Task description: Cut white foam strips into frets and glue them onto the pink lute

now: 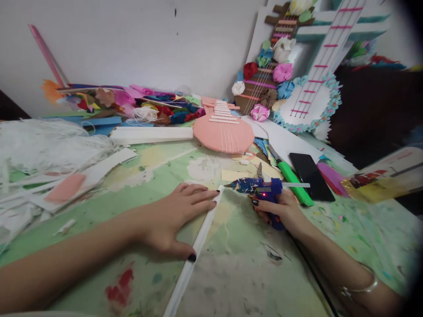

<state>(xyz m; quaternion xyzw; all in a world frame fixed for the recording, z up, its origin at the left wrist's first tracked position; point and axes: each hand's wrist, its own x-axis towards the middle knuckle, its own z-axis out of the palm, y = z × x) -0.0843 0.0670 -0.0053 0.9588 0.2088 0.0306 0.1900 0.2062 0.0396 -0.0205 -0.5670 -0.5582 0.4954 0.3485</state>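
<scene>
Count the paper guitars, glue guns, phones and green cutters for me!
Guitars: 3, pink, brown, white
Glue gun: 1
Phone: 1
Green cutter: 1
Total: 6

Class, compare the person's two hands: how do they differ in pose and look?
The left hand lies flat, palm down, on the white strip; the right hand is curled around the blue glue gun. The right hand's wrist wears a bangle; the left hand's is bare. Both have dark-painted nails.
</scene>
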